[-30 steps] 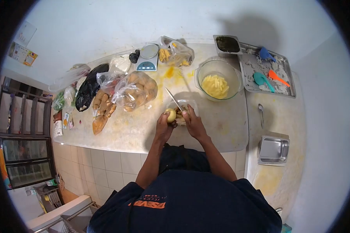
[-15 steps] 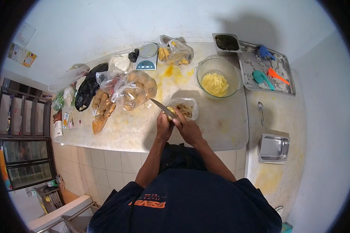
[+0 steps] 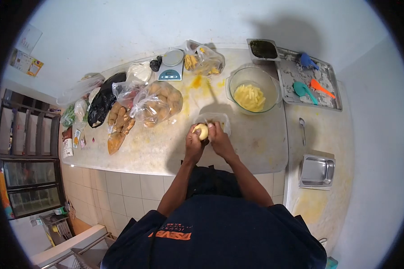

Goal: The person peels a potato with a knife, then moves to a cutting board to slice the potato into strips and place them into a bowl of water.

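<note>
A pale, peeled potato (image 3: 202, 131) rests in my left hand (image 3: 193, 144), with the fingers wrapped around it. Close against its right side, my right hand (image 3: 221, 142) is closed around the knife, whose blade is turned so that it hardly shows. Just beyond and beneath my hands lies a white plastic bag or tray (image 3: 223, 119) of peelings, partly covered by them. Farther right stands a clear glass bowl (image 3: 275, 96) of pale yellow cut sticks (image 3: 249, 97).
Bagged potatoes (image 3: 159, 105), a bag of brown roots (image 3: 120, 127) and a black bag (image 3: 101, 105) lie left. A scale (image 3: 169, 73) and another bag (image 3: 204, 60) stand behind. Right are a scoop tray (image 3: 330, 85), spoon (image 3: 302, 130) and steel pan (image 3: 316, 171).
The knife blade has swung from pointing left across the potato to a nearly hidden angle. My left hand has turned the potato, and its pale side now shows more.
</note>
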Demonstrator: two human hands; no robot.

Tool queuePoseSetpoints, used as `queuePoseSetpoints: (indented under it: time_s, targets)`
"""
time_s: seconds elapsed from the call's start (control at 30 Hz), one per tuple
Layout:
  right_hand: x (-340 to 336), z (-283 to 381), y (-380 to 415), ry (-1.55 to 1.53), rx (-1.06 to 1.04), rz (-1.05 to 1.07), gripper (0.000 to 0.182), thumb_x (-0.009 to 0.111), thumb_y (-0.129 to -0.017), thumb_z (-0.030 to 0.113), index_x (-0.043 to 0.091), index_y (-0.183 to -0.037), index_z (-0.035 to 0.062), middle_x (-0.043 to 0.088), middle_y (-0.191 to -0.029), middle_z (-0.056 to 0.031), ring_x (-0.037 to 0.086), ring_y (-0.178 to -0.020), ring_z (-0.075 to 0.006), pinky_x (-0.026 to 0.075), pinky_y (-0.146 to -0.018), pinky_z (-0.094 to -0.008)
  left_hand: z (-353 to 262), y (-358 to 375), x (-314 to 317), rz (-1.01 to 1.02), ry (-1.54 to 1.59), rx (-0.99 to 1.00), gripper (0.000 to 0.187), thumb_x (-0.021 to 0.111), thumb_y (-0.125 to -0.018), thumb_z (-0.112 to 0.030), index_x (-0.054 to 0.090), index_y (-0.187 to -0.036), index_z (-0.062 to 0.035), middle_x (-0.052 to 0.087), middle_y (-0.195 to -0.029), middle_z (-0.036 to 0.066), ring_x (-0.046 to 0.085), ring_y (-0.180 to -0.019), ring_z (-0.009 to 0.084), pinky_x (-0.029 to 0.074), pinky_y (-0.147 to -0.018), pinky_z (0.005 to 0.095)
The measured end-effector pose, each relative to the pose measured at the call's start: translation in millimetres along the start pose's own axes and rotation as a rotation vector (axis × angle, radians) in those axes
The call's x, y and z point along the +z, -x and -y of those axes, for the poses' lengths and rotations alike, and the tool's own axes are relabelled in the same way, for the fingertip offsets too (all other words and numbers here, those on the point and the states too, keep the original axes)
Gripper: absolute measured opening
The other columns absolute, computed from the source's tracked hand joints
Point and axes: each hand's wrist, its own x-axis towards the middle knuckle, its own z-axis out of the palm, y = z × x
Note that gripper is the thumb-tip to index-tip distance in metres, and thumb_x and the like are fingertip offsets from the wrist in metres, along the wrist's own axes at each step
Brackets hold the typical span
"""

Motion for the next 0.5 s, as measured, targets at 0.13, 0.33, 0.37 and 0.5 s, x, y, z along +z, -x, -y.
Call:
queuePoseSetpoints:
  time_s: [0.13, 0.33, 0.37, 0.5]
  targets:
    - [-11.3, 1.0, 0.2, -0.203, 0.224, 0.022, 0.043, 0.034, -0.101, 0.047, 0.047, -0.115, 0.0084, 0.059, -0.079, -0.0192, 0.059, -0.067, -0.0311, 0.046, -0.060, -0.0438, -1.7, -6.5, -4.6, 0.049, 0.041, 0.012, 0.030, 0.038, -0.102, -0.026, 0.046, -0.124, -0.0055, 0.058, -0.098, 0.006, 0.053, -0.077, 0.0107, 0.044, -0.065, 0.0232]
    - [-18.1, -36.9, 5.8, 0.077, -0.098, -0.017, 0.040, 0.037, -0.102, 0.040, 0.030, -0.132, 0.0149, 0.056, -0.092, -0.0184, 0.060, -0.071, -0.0369, 0.048, -0.063, -0.0474, 1.3, -5.9, -10.1, -0.148, -0.553, 0.277, 0.047, 0.069, -0.089, -0.013, 0.044, -0.126, -0.0006, 0.056, -0.101, 0.004, 0.057, -0.090, 0.0128, 0.051, -0.081, 0.0258]
    - [-21.6, -28.4, 8.2, 0.083, -0.005, 0.042, 0.043, 0.038, -0.103, 0.036, 0.024, -0.139, 0.0177, 0.056, -0.103, -0.0188, 0.061, -0.078, -0.0399, 0.050, -0.068, -0.0493, 1.0, -4.7, -11.4, -0.159, -0.533, 0.246, 0.052, 0.072, -0.085, -0.009, 0.043, -0.127, 0.0020, 0.057, -0.106, 0.006, 0.058, -0.098, 0.0146, 0.050, -0.088, 0.0272]
    - [-16.5, -42.1, 11.4, 0.169, -0.177, 0.044, 0.046, 0.037, -0.102, 0.042, 0.027, -0.141, 0.0194, 0.060, -0.101, -0.0236, 0.061, -0.081, -0.0479, 0.047, -0.071, -0.0555, -3.8, -3.7, -10.7, -0.101, -0.561, 0.196, 0.050, 0.073, -0.085, -0.009, 0.046, -0.126, 0.0021, 0.060, -0.109, 0.007, 0.059, -0.098, 0.0141, 0.051, -0.085, 0.0270]
